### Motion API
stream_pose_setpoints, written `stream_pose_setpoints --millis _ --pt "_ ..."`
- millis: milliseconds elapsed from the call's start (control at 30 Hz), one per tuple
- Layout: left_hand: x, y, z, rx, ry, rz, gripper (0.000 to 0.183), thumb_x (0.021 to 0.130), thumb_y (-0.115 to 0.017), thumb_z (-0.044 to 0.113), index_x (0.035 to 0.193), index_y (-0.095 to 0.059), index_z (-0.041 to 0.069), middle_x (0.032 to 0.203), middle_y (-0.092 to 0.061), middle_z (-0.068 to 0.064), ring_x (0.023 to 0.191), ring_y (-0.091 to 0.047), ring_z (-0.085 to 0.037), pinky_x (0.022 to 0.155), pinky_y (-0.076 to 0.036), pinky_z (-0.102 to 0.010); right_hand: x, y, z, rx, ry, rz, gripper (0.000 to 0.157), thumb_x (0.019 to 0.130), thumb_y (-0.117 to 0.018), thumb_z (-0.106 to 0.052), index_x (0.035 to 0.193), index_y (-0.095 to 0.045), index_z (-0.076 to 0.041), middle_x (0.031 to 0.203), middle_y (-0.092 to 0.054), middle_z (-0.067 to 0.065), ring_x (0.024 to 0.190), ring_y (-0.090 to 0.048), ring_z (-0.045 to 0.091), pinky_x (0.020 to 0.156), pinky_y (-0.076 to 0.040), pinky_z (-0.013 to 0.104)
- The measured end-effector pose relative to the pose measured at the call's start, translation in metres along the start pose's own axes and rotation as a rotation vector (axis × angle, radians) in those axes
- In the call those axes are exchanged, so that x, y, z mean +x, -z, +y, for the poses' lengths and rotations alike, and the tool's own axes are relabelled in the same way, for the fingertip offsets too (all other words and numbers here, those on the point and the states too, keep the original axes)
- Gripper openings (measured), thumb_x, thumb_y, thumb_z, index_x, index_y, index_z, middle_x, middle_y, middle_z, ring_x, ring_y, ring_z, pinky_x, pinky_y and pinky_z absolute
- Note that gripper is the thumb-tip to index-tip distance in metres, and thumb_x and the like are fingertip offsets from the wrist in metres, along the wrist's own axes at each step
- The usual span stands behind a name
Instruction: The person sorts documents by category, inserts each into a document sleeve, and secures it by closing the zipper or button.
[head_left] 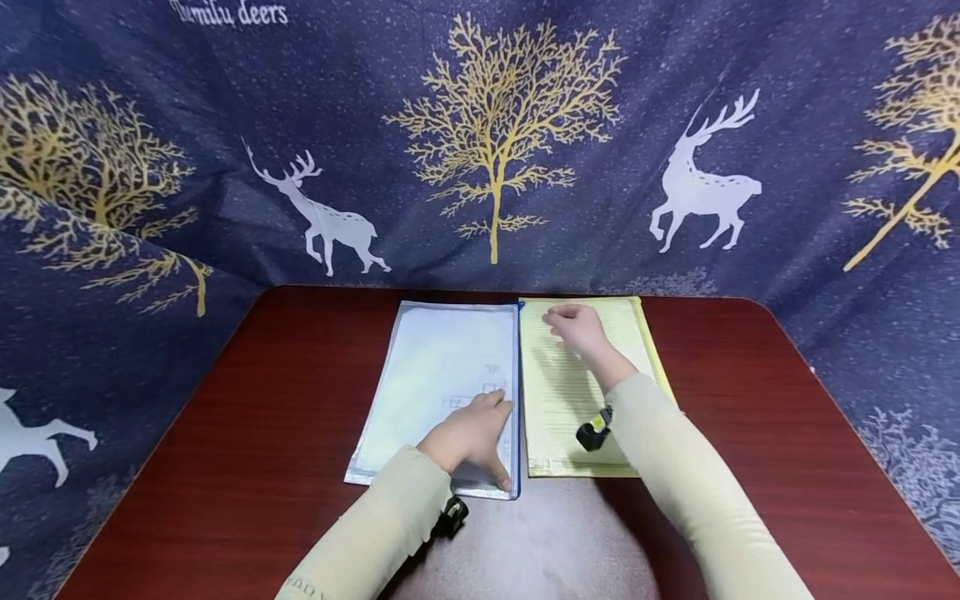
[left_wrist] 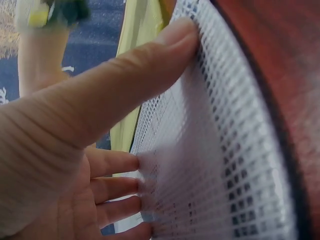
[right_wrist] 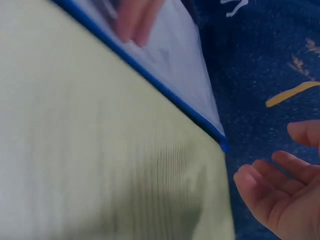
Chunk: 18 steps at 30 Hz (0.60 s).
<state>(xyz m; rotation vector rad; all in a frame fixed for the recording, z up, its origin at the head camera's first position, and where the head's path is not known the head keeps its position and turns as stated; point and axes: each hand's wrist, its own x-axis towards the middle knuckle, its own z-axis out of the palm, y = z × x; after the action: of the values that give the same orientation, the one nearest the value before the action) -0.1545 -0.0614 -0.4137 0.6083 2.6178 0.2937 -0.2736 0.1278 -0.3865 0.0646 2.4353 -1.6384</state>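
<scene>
A clear white mesh zip pouch (head_left: 435,358) with paper showing through lies flat on the table, a blue zip (right_wrist: 150,77) along its right edge. My left hand (head_left: 476,432) rests on its lower right part, fingers spread and thumb near the bottom corner. In the left wrist view, the thumb (left_wrist: 150,55) touches the mesh by its edge. Close beside it lies a yellow pouch (head_left: 551,400) with fine lines. Over its top part hovers my right hand (head_left: 583,333), fingers loosely bent and holding nothing. The blue zip end (right_wrist: 224,146) is near those fingertips.
Both pouches lie on a dark red wooden table (head_left: 285,400), near its far edge. Behind it hangs a dark blue cloth (head_left: 585,233) printed with trees and deer. A small black wrist camera (head_left: 595,429) sits on the right sleeve, above the yellow pouch.
</scene>
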Motion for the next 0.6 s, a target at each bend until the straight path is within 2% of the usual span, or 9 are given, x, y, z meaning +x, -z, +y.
stream_pose_setpoints --millis 100,233,367,467,600 --pt "0.003 0.003 -0.005 -0.026 -0.011 0.003 0.123 0.054 -0.087 0.052 0.149 -0.024 0.005 0.158 -0.013 -0.014 0.145 -0.017 -0.031 0.115 -0.024 -0.043 -0.017 0.015 0.008 -0.14 0.085 -0.03 0.05 0.097 -0.05 -0.027 0.137 -0.044 0.002 0.138 -0.049 0.02 0.125 -0.048 0.035 0.098 -0.046 0.047" --pt "0.007 0.006 -0.013 -0.082 -0.009 0.019 0.119 0.056 -0.087 0.05 0.148 -0.027 0.004 0.158 -0.014 -0.014 0.145 -0.017 -0.031 0.115 -0.025 -0.043 -0.035 0.037 0.021 -0.36 0.178 -0.018 0.054 0.096 -0.051 -0.035 0.137 -0.046 0.002 0.136 -0.051 0.022 0.123 -0.05 0.037 0.099 -0.044 0.049" --pt "0.01 0.008 -0.021 -0.135 0.014 0.044 0.115 0.059 -0.085 0.05 0.148 -0.028 0.005 0.158 -0.015 -0.013 0.145 -0.016 -0.031 0.115 -0.025 -0.045 -0.047 0.056 0.034 -0.556 0.231 0.006 0.065 0.095 -0.05 -0.045 0.14 -0.041 0.001 0.141 -0.045 0.023 0.124 -0.047 0.042 0.101 -0.04 0.053" --pt "0.012 0.008 -0.026 -0.153 0.021 0.089 0.107 0.065 -0.08 0.052 0.147 -0.031 0.004 0.157 -0.019 -0.014 0.145 -0.018 -0.03 0.115 -0.024 -0.046 -0.052 0.066 0.042 -0.676 0.264 0.043 0.069 0.094 -0.049 -0.05 0.143 -0.037 -0.002 0.143 -0.042 0.024 0.127 -0.044 0.043 0.102 -0.037 0.056" --pt "0.014 0.007 -0.032 -0.173 0.014 0.212 0.092 0.076 -0.069 0.056 0.143 -0.037 0.002 0.154 -0.025 -0.015 0.143 -0.024 -0.031 0.114 -0.025 -0.047 -0.059 0.076 0.05 -0.776 0.316 0.106 0.071 0.093 -0.05 -0.051 0.143 -0.037 -0.002 0.144 -0.041 0.025 0.131 -0.039 0.043 0.104 -0.034 0.057"
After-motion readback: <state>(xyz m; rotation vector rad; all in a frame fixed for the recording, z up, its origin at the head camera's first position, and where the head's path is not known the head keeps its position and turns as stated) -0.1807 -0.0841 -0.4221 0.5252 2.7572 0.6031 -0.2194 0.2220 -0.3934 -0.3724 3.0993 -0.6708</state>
